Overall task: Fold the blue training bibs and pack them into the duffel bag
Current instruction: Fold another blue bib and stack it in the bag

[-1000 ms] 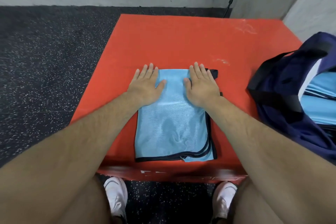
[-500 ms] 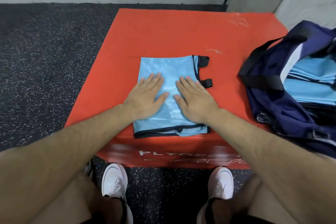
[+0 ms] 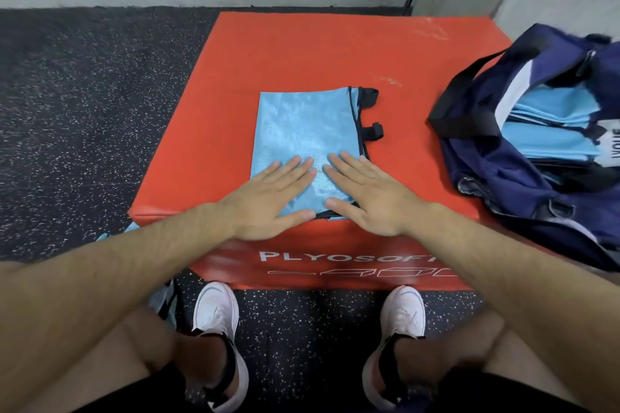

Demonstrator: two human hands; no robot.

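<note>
Pressing with straight, open fingers (image 3: 295, 171) of left hand (image 3: 268, 201) and right hand (image 3: 374, 201) on the near edge of the folded blue bib (image 3: 305, 124), stretching beyond them on the red surface (image 3: 302, 50), free room around, duffel bag (image 3: 503, 184) well right of the fingers.

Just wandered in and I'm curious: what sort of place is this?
Most likely a gym or training room: speckled rubber flooring, a red soft plyo box marked PLYOSOFT, and a navy duffel bag holding folded blue bibs.
</note>
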